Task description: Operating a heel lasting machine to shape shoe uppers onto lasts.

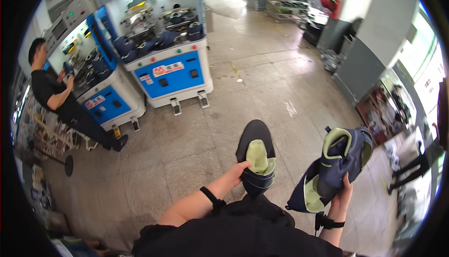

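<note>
My left hand [236,172] is closed on the side of a shoe upper [255,134], thumb at the rim of its opening. This upper is black and dark navy with a pale green lining, its rounded toe pointing away from me. On the right, my right hand [345,192] grips a bunch of navy shoe uppers [336,169] with the same pale green lining. They overlap, one opening turned up and another at the lower left, so I cannot tell how many there are. My fingers are partly hidden beneath them. Both are held above the floor, apart from each other.
A blue and white machine [180,72] with foot pedals and shoe uppers stands ahead left. Beside it, a co-worker [58,93] handles an upper at a similar machine [104,105]. A grey and white pillar [369,53], a loaded rack [290,2] and another person [421,161] are rightward.
</note>
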Motion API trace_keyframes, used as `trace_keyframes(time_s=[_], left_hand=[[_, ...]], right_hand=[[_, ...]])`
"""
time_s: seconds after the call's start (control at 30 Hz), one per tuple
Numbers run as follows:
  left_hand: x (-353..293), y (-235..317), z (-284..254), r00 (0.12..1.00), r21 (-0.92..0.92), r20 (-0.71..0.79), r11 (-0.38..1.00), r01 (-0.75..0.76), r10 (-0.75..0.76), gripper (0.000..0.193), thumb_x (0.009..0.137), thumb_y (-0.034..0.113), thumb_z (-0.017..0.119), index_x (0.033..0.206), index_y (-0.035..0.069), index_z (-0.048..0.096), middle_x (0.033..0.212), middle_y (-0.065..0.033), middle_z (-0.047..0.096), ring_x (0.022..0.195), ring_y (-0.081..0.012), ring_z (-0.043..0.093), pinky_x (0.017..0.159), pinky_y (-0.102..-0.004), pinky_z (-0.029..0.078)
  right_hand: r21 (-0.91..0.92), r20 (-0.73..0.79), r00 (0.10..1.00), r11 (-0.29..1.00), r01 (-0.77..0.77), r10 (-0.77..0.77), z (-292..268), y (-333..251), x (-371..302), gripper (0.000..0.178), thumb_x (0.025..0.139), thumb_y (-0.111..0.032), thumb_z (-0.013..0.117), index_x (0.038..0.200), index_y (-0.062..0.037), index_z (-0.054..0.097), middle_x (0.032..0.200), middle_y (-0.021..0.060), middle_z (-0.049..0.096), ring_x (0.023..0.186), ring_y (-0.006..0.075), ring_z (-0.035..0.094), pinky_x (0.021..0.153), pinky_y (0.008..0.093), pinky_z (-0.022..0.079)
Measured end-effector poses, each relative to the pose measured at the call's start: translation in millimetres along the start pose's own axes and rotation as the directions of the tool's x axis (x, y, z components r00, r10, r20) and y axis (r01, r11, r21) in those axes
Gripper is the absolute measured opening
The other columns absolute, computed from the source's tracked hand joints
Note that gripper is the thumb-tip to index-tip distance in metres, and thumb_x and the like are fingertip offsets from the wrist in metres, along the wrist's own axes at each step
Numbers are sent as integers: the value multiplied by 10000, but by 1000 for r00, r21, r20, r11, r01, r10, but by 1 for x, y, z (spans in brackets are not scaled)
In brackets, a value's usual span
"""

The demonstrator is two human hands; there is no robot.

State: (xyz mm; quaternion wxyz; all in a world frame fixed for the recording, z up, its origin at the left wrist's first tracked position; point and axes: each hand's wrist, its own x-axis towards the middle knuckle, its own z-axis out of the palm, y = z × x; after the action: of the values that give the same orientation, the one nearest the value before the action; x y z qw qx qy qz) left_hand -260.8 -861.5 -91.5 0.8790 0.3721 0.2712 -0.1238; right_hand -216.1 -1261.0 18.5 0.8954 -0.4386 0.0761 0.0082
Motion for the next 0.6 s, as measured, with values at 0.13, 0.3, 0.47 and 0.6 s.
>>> trace_keyframes(time_s=[0.13, 0.3, 0.47, 0.6], left_hand=[[31, 42, -67, 983, -194, -179, 979, -70, 35, 402, 917, 91, 597, 1286, -67, 630, 1226, -172, 717, 1130, -291, 696, 1019, -412, 545], [64, 146, -151, 884, -240, -429, 920, -309, 186, 401, 915, 85, 581, 1279, -79, 620, 1216, -187, 709, 1125, -314, 687, 1026, -434, 536], [71, 243, -203, 782, -322, -583, 820, -473, 222, 441, 903, 80, 592, 1309, -94, 590, 1230, -200, 698, 1126, -337, 685, 1011, -449, 539], [65, 278, -235, 700, -330, -668, 741, -584, 254, 484, 901, 116, 579, 1348, -71, 572, 1304, -206, 669, 1209, -361, 645, 1067, -502, 501]], right_hand=[[-142, 131, 987, 987, -77, 95, 100, 45, 107, 352, 1029, -127, 629, 1331, 51, 589, 1260, 161, 695, 1099, 274, 708, 995, 432, 568], [-265, 329, 914, 952, -152, 237, 246, 138, 227, 348, 987, -108, 682, 1276, 79, 631, 1211, 151, 716, 1052, 242, 716, 941, 376, 567], [-344, 454, 857, 935, -82, 243, 405, 215, 322, 342, 973, -73, 699, 1273, 81, 641, 1206, 130, 725, 1067, 208, 702, 959, 332, 542], [-336, 545, 806, 941, -43, 232, 524, 293, 370, 354, 980, -63, 692, 1308, 48, 621, 1238, 99, 706, 1094, 174, 671, 981, 308, 515]])
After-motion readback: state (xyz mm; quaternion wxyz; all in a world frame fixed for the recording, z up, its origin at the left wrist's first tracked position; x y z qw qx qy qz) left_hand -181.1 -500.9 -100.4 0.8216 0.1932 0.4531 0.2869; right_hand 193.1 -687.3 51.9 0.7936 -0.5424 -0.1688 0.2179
